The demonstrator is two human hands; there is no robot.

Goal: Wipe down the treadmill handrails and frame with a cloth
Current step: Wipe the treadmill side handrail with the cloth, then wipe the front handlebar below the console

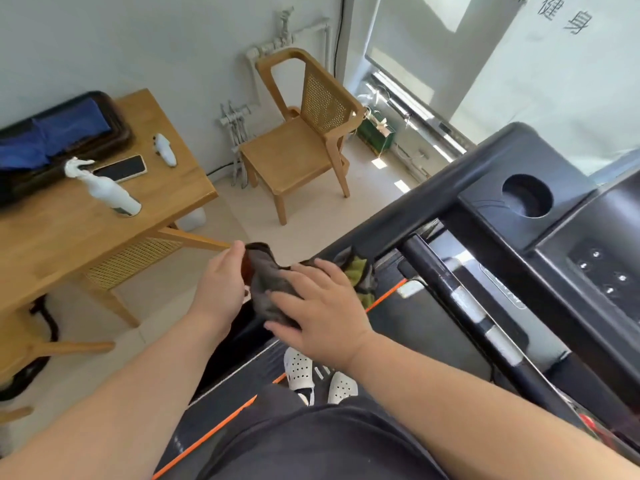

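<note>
- The dark grey cloth with a green patch [273,289] is draped over the end of the black treadmill handrail [374,233].
- The left hand [221,285] pinches the cloth's far edge, fingers closed on it; the right hand [318,306] lies flat on top, fingers spread.
- Risk, I judge: the loose green end nearest the black treadmill console [526,199] could slide off the handrail during a stroke.

Both hands grip a dark cloth [268,289] draped over the treadmill's left handrail [398,216]: left hand [221,285] at its end, right hand [322,310] pressing flat. A spray bottle [107,188] stands on the wooden table [69,233].
</note>
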